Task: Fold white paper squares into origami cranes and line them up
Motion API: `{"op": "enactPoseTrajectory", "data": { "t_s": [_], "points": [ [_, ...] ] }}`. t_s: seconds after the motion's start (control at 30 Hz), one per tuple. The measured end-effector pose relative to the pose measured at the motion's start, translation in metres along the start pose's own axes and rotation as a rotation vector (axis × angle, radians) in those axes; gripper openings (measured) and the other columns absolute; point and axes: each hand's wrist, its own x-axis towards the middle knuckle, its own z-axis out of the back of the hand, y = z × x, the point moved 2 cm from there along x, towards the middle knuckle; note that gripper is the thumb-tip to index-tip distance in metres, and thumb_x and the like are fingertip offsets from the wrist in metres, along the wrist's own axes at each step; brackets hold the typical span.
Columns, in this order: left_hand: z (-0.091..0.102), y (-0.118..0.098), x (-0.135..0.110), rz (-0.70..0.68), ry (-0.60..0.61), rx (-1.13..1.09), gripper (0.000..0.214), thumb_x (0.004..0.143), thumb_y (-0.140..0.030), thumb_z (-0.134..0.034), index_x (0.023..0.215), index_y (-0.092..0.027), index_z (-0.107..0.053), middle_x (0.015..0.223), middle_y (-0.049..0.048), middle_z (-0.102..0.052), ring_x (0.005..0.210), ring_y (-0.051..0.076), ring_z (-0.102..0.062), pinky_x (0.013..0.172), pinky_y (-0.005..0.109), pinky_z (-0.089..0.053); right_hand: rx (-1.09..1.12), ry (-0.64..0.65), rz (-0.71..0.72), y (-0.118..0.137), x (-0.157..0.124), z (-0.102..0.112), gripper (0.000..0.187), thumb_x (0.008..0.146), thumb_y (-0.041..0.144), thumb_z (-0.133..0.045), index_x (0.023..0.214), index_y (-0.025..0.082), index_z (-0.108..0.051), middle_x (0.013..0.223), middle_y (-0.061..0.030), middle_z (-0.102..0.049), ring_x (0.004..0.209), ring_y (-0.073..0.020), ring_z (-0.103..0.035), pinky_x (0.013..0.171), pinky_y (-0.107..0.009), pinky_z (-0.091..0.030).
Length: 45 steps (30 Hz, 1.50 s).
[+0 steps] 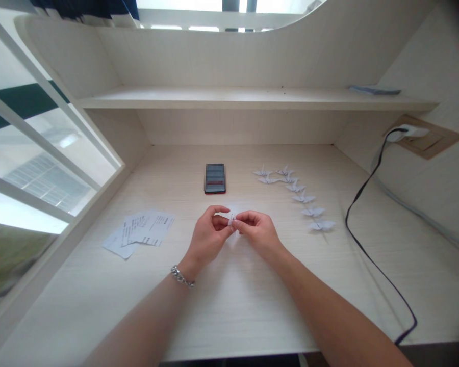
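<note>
Between my fingertips, just above the desk, is a small piece of folded white paper [232, 218], mostly covered by the fingers. My left hand [211, 229] pinches it from the left with thumb and fingers; a silver chain bracelet [181, 276] circles that wrist. From the other side, my right hand [258, 229] grips the same paper between thumb and forefinger. Its exact folded shape cannot be made out. To the right of my hands lie several white paper cranes [304, 198] in a curved row, wings spread.
A phone [214, 178] lies beyond my hands. Printed paper slips [147, 228] overlap at the left. A black cable [361, 250] runs from the wall socket [424, 135] down the desk's right side. A shelf [252, 97] spans the back, and white bars [42, 130] stand at the left.
</note>
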Motion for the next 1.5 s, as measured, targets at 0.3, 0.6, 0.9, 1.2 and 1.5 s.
{"op": "enactPoseTrajectory", "data": {
  "t_s": [0.3,0.6,0.9,1.2,1.5],
  "points": [
    [-0.0011,0.0010,-0.0009,0.061,0.052,0.014,0.042,0.066,-0.024,-0.068,0.102,-0.018,-0.048,0.072,0.0032,-0.065,0.069,0.017,-0.064,0.063,0.027,-0.049,0.032,0.024,-0.036,-0.0011,0.0011,0.0013,0.019,0.066,0.033,-0.067,0.071,0.015,-0.064,0.065,-0.0017,-0.062,0.057,-0.0121,-0.053,0.055,-0.025,-0.043],
    [-0.0013,0.0022,-0.0002,0.087,0.052,0.048,0.042,0.064,-0.022,-0.069,0.101,-0.019,-0.050,0.070,0.0022,-0.065,0.067,0.017,-0.064,0.063,0.028,-0.049,0.061,0.024,-0.024,0.0021,0.0010,0.0013,0.019,0.068,0.034,-0.066,0.072,0.016,-0.062,0.066,-0.0017,-0.060,0.059,-0.0121,-0.054,0.056,-0.025,-0.044],
    [-0.0025,0.0042,-0.0027,0.049,0.049,0.111,0.039,0.066,-0.029,-0.068,0.100,-0.019,-0.051,0.068,0.0010,-0.064,0.067,0.016,-0.063,0.063,0.026,-0.047,0.022,0.046,-0.037,0.0028,0.0022,0.0020,0.032,0.056,0.028,-0.074,0.082,0.015,-0.060,0.070,-0.0045,-0.065,0.067,-0.0174,-0.061,0.061,-0.029,-0.049],
    [-0.0036,0.0032,-0.0028,0.025,0.072,0.143,0.034,0.067,-0.029,-0.066,0.097,-0.018,-0.054,0.064,-0.0004,-0.062,0.061,0.014,-0.060,0.057,0.023,-0.045,0.135,0.019,-0.107,0.0024,0.0015,0.0013,0.030,0.053,0.027,-0.076,0.076,0.015,-0.061,0.065,-0.0029,-0.064,0.060,-0.0164,-0.061,0.057,-0.028,-0.049],
    [-0.0020,0.0049,-0.0010,0.027,0.065,0.163,0.033,0.064,-0.023,-0.067,0.095,-0.018,-0.056,0.061,-0.0025,-0.057,0.055,0.010,-0.054,0.051,0.020,-0.041,0.137,0.029,-0.065,0.0039,0.0006,0.0022,0.023,0.059,0.028,-0.073,0.075,0.016,-0.061,0.070,-0.0029,-0.064,0.063,-0.0149,-0.060,0.058,-0.026,-0.046]
  ]
}}
